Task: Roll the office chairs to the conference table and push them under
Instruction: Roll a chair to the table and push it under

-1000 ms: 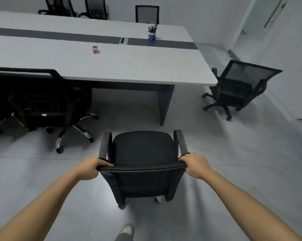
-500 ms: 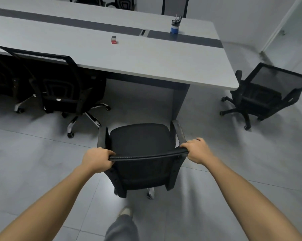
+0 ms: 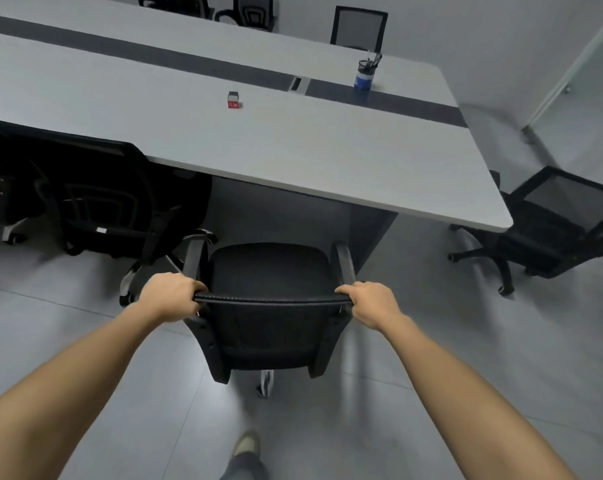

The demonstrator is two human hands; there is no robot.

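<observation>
A black office chair (image 3: pixel 269 271) with armrests stands in front of me, its seat facing the long grey conference table (image 3: pixel 293 157). My left hand (image 3: pixel 170 295) grips the left end of the backrest's top edge. My right hand (image 3: pixel 369 304) grips the right end. The seat's front is just short of the table's near edge, beside the table's dark leg panel (image 3: pixel 371 233).
A black mesh chair (image 3: pixel 106 202) is tucked at the table to the left. Another black chair (image 3: pixel 553 226) stands loose at the table's right end. More chairs (image 3: pixel 359 27) line the far side. On the table are a pen cup (image 3: pixel 364 76) and a small red box (image 3: pixel 233 100).
The chair has rolled forward toward the table with both hands still on its backrest, and I have stepped closer. The table's near edge now lies just ahead of the seat.
</observation>
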